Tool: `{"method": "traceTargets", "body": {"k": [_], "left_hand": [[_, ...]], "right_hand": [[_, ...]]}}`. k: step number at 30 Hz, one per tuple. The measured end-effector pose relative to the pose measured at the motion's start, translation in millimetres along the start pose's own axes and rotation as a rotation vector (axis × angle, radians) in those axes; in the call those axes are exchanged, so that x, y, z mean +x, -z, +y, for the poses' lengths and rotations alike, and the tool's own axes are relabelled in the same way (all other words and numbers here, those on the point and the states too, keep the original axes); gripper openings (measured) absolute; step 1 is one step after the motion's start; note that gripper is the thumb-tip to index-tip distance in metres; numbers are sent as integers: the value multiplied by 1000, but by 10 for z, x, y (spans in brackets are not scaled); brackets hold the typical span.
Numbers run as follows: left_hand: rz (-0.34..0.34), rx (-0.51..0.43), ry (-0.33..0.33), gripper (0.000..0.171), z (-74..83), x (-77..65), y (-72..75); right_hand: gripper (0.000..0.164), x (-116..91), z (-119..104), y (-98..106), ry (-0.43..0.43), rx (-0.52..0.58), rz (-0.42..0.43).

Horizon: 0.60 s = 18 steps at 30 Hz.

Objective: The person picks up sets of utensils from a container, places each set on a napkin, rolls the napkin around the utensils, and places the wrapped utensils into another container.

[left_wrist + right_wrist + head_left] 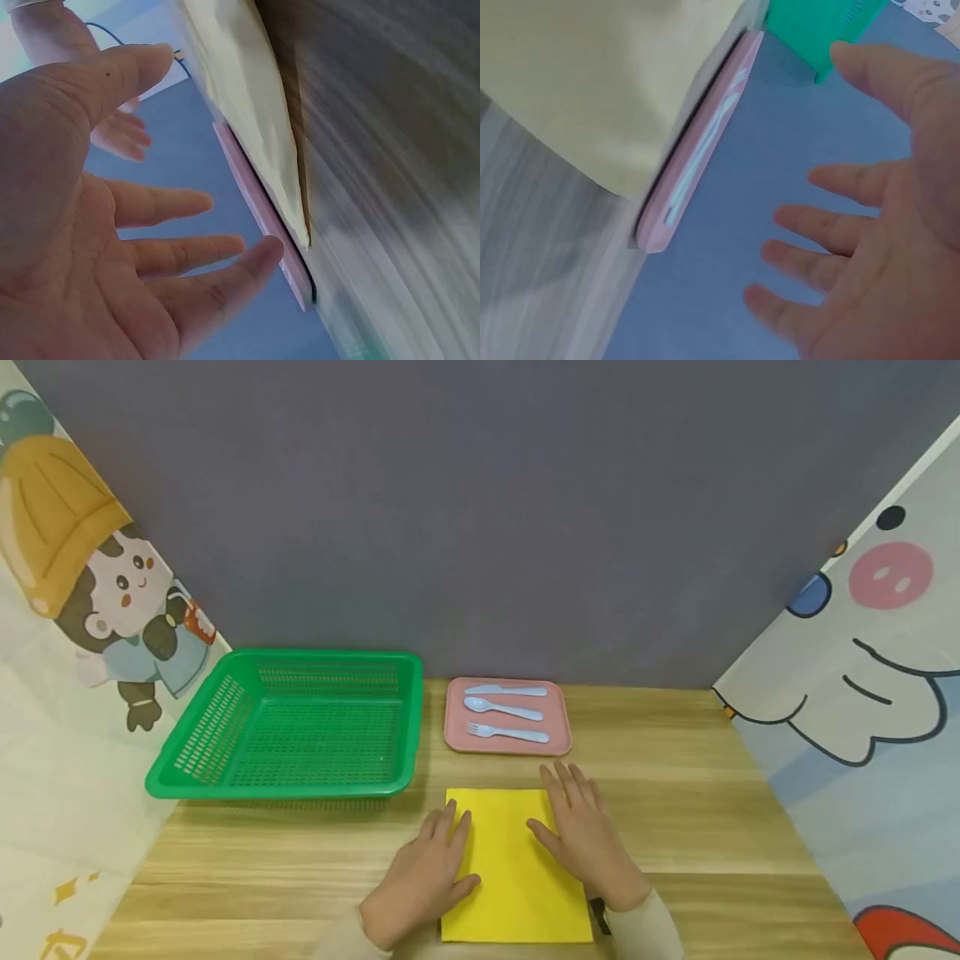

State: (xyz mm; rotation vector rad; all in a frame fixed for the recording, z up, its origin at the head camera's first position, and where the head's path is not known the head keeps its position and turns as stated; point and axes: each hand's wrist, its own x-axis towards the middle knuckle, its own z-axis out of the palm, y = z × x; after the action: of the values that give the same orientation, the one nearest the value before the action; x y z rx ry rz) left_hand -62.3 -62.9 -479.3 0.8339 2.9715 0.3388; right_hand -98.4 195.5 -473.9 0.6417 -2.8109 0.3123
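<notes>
A yellow rectangular sheet (510, 877), like a folded napkin or cloth, lies flat on the wooden table in front of the person. Over its left edge is the left hand (423, 877), fingers spread and pointing forward. The right hand (581, 835) hovers by the sheet's upper right corner with its fingers extended. Both wrist views show gaps between the palms and the sheet, and neither hand holds anything. Just beyond the sheet sits a pink tray (453, 718) carrying a light blue knife (506, 691), spoon (502, 708) and fork (508, 732), laid side by side.
To the left of the tray stands a green perforated plastic basket (416, 727) with nothing in it. A grey panel (465, 527) rises behind the table (675, 827). Cartoon-printed panels flank both sides.
</notes>
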Motion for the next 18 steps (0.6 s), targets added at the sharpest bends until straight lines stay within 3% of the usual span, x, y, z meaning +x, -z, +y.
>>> {"method": "traceTargets", "body": {"k": [9, 13, 18], "left_hand": [[-73, -33, -34, 77, 58, -67, -47], [-84, 4, -89, 73, 75, -97, -86], [-61, 92, -192, 53, 89, -147, -113]], "right_hand": [[66, 10, 26, -70, 33, 53, -94], [56, 13, 48, -113, 47, 53, -145], [48, -1, 81, -174, 121, 78, -148]]}}
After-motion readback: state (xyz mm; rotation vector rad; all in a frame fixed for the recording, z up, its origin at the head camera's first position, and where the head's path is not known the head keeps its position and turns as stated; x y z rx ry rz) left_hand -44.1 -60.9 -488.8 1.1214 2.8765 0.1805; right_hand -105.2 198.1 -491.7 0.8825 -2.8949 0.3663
